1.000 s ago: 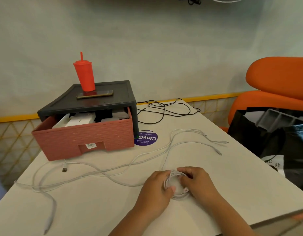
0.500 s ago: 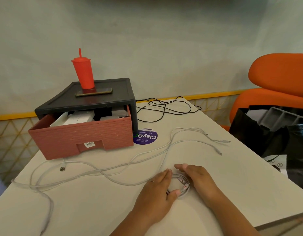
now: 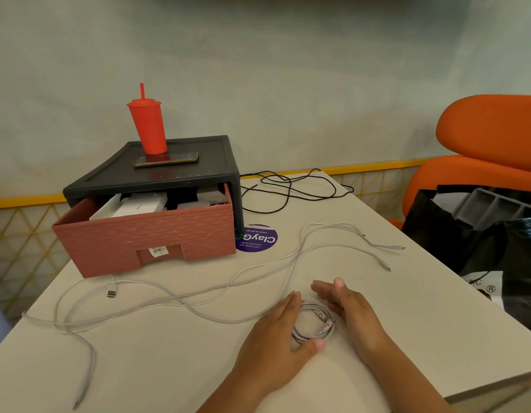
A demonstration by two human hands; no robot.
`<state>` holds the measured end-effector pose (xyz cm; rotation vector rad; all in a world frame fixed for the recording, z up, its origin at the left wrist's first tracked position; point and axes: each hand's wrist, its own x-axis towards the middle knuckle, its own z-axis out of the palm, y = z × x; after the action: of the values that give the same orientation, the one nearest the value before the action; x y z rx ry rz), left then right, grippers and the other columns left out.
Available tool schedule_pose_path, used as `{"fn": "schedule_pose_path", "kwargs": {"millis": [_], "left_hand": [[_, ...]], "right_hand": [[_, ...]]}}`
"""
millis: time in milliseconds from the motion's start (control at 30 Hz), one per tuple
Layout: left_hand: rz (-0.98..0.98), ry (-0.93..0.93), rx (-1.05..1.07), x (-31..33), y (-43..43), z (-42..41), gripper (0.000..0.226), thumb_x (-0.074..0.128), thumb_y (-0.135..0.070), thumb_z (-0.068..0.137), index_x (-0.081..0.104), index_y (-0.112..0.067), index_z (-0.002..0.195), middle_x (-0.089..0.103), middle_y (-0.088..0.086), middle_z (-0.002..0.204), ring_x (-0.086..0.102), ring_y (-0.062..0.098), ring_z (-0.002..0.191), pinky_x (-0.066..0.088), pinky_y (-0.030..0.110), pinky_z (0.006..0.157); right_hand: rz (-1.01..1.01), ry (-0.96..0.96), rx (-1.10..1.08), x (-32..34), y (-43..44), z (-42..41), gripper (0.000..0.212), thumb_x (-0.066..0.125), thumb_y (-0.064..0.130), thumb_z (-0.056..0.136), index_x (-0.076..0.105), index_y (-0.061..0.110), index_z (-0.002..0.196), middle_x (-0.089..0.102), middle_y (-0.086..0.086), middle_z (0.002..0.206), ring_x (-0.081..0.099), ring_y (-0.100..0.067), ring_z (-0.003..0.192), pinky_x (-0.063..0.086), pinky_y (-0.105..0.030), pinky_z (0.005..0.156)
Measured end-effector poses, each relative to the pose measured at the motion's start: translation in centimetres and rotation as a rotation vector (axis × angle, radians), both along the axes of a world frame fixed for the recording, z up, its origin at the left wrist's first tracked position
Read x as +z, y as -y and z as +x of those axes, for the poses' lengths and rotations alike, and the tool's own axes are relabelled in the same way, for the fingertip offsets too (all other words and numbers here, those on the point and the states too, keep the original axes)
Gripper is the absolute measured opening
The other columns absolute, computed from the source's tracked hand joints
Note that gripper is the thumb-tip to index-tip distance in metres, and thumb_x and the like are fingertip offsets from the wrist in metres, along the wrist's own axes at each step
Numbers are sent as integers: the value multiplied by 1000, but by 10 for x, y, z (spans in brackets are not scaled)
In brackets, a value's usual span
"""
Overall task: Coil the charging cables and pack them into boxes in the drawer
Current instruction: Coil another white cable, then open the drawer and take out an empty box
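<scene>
We see the small coiled white charging cable (image 3: 313, 324) lying flat on the pale surface (image 3: 169, 362), near edge, between both hands. Left grip (image 3: 276, 338) is released: fingers straight along the coil's left side, thumb tip touching its near edge. Right grip (image 3: 353, 311) is also released: fingers extended and slightly raised past the coil's far-right side, edge of the hand just beside the loop. Neither one is clenched around the coil. Two connector ends with red marks sit on the coil's right part. Loose long white cables (image 3: 180, 299) trail uncoiled across the surface from the left edge to the right; one USB plug (image 3: 110, 293) lies in front of the drawer. The pink woven-pattern plastic drawer (image 3: 145, 245) is pulled partly out of its dark grey frame (image 3: 195, 174), at the far left of the surface. White boxes (image 3: 139, 204) sit inside it. On the frame's top we see a red lidded tumbler with straw (image 3: 148, 129) and a dark phone (image 3: 166, 160), touching. A thin black cable (image 3: 288, 189) lies tangled behind, right of the frame. A round purple sticker (image 3: 257, 238) is by the drawer's right corner. Off to the right: an orange padded chair (image 3: 491, 135) and a black bag (image 3: 455, 234) holding a grey compartment tray (image 3: 494, 207).
</scene>
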<state>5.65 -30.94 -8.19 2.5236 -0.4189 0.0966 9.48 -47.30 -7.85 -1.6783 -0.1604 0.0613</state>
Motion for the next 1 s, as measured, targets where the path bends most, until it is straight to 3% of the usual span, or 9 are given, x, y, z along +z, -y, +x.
{"fn": "schedule_pose_path", "kwargs": {"millis": [333, 433, 533, 600, 733, 833, 900, 1000], "left_hand": [[-135, 3, 65, -4, -8, -5, 73, 50, -55, 86, 18, -32, 147, 19, -18, 152, 19, -2, 138, 16, 15, 111], [-404, -13, 103, -1, -18, -11, 58, 54, -56, 77, 32, -47, 130, 37, -21, 141, 34, -11, 126, 29, 17, 108], [-620, 17, 182, 7, -40, -15, 46, 57, -48, 71, 42, -49, 115, 48, -20, 127, 43, -16, 113, 40, 8, 90], [-695, 72, 240, 17, -59, -15, 41, 60, -41, 72, 48, -45, 111, 50, -21, 123, 47, -14, 108, 42, 9, 83], [-847, 145, 369, 41, -105, -6, 28, 62, -16, 88, 54, -38, 104, 55, -16, 116, 53, 1, 105, 42, 8, 78], [-1054, 41, 491, 60, -139, 4, 22, 52, -23, 93, 57, -28, 113, 55, -13, 116, 53, 6, 107, 47, 25, 85], [-1338, -87, 557, 68, -159, 12, 25, 51, -33, 93, 57, -23, 115, 56, -6, 118, 53, 12, 109, 49, 30, 83], [-1692, -224, 620, 70, -180, 26, 46, 51, -46, 90, 52, -16, 124, 55, 3, 122, 51, 21, 113, 46, 37, 84]], "right_hand": [[-15, 5, -27, 0, -2, 1, 56, 29, 60, 78, 66, 27, 104, 67, 12, 104, 58, 1, 103, 41, -14, 85], [29, -7, -31, 1, -1, 3, 61, 33, 67, 75, 67, 25, 104, 69, 10, 106, 60, -3, 104, 42, -21, 94], [40, 3, -55, 3, -2, 6, 66, 37, 76, 71, 67, 27, 105, 69, 9, 108, 61, -6, 104, 42, -27, 96], [15, 43, -77, 9, -7, 8, 57, 37, 69, 77, 66, 29, 105, 67, 10, 111, 60, -9, 105, 40, -33, 100], [-77, 133, -87, 31, -31, 15, 73, 31, 75, 64, 63, 30, 112, 62, 9, 119, 57, -10, 110, 35, -30, 96], [-93, 164, -46, 52, -59, 24, 68, 33, 75, 63, 59, 38, 113, 59, 17, 119, 52, -9, 114, 34, -27, 96], [-101, 188, -18, 64, -80, 35, 67, 35, 76, 62, 58, 40, 114, 57, 22, 117, 50, -7, 115, 35, -22, 92], [-166, 224, -11, 81, -110, 57, 58, 43, 64, 82, 49, 31, 129, 49, 9, 133, 44, -10, 120, 33, -28, 101]]}}
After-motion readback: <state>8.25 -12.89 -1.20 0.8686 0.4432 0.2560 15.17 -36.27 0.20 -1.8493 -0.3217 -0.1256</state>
